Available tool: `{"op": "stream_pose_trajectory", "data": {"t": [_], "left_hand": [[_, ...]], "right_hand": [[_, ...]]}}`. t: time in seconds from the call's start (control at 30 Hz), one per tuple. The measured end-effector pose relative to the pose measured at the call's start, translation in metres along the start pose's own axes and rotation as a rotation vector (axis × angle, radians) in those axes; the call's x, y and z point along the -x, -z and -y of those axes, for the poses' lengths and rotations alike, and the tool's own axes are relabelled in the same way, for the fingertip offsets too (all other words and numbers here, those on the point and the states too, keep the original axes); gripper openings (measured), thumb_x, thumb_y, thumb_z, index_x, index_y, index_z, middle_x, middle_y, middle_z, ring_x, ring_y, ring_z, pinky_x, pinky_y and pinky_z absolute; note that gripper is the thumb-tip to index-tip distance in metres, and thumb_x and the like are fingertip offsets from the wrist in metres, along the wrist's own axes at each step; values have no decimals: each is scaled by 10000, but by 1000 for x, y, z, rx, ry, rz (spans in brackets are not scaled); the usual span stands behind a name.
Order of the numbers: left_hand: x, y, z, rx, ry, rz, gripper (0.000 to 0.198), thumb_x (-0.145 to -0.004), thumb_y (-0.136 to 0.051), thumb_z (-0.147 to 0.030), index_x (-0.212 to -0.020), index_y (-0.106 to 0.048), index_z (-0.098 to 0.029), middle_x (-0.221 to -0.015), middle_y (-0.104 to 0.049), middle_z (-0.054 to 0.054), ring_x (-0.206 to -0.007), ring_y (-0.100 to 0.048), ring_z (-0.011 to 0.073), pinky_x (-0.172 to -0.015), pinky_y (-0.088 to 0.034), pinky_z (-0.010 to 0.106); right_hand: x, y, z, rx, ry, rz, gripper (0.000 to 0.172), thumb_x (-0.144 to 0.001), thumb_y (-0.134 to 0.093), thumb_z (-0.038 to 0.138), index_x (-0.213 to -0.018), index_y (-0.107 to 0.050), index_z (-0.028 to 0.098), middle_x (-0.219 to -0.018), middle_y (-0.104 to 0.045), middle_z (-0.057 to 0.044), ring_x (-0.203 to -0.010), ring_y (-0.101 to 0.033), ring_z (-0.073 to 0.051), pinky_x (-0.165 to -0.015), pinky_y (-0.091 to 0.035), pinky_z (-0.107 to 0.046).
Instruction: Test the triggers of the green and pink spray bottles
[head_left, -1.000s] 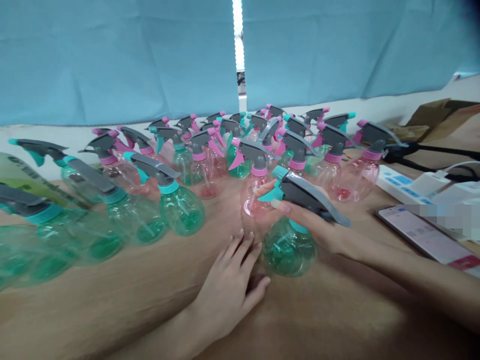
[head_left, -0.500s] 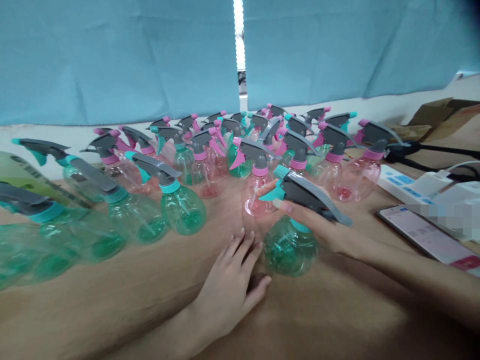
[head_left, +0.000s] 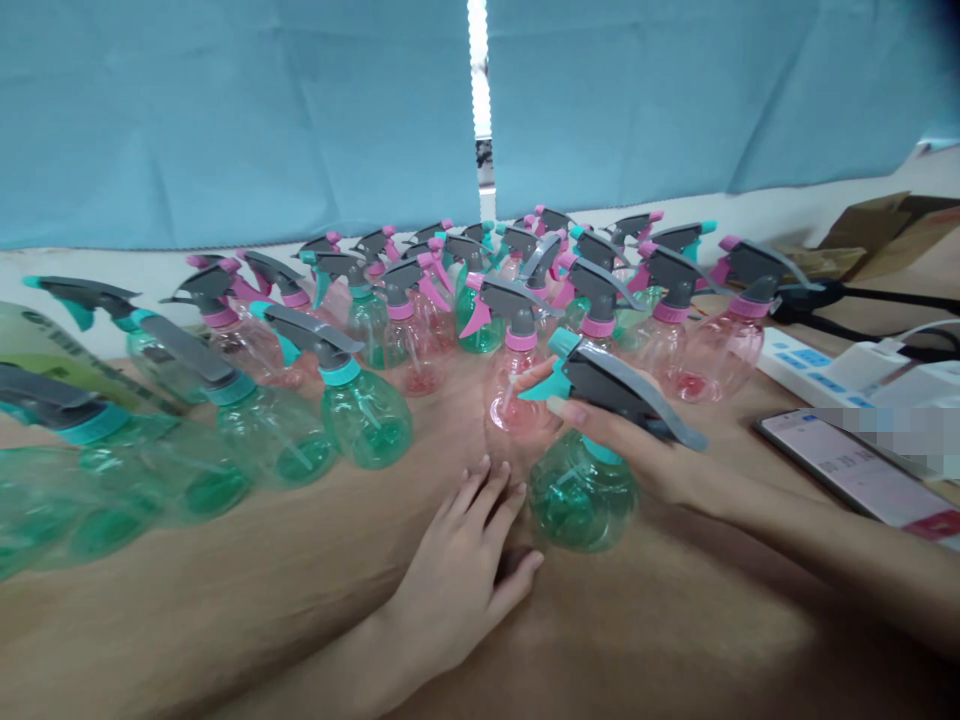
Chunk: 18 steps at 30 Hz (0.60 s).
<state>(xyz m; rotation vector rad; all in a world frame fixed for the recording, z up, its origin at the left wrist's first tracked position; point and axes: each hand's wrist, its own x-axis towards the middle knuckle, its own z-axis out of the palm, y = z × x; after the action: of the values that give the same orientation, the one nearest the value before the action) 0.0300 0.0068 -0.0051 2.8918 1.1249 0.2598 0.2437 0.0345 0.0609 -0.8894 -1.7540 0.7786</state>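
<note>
A green spray bottle (head_left: 581,495) with a grey and teal trigger head (head_left: 611,385) stands on the brown table (head_left: 225,600) in front of me. My right hand (head_left: 637,450) is closed around its neck and trigger head, thumb on the near side. My left hand (head_left: 465,570) lies flat on the table just left of the bottle's base, fingers stretched out and holding nothing. Its thumb points toward the bottle.
Several pink and green spray bottles (head_left: 517,370) crowd the table behind and to the left (head_left: 360,410). A phone (head_left: 855,475) lies at the right, with a white power strip (head_left: 817,370) and black cables behind it. A cardboard box (head_left: 892,225) sits far right. Blue curtains hang behind.
Hardly anything has moved. The held bottle and my right hand have drifted a touch to the right; my left hand stays put.
</note>
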Motion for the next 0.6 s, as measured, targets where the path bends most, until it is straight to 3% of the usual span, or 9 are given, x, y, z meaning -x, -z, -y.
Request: {"op": "stream_pose_trajectory", "data": {"t": [0.33, 0.6], "left_hand": [[0, -1, 0, -7, 2, -14, 536, -931, -557, -391, -1366, -463, -93, -1471, -402, 158, -1370, -319, 332, -1083, -325, 510], [0, -2, 0, -1, -3, -7, 525, -936, -542, -402, -1358, -472, -97, -1469, -407, 156, -1371, -318, 332, -1085, -320, 517]], "right_hand": [[2, -1, 6, -5, -9, -21, 65, -891, -571, 265, -953, -588, 277, -733, -522, 46, -626, -458, -114, -576, -385, -252], [3, 0, 2, 26, 1, -11, 135, -898, -559, 288, -1028, -589, 298, -780, -546, 33, -674, -491, -132, -628, -411, -272]]}}
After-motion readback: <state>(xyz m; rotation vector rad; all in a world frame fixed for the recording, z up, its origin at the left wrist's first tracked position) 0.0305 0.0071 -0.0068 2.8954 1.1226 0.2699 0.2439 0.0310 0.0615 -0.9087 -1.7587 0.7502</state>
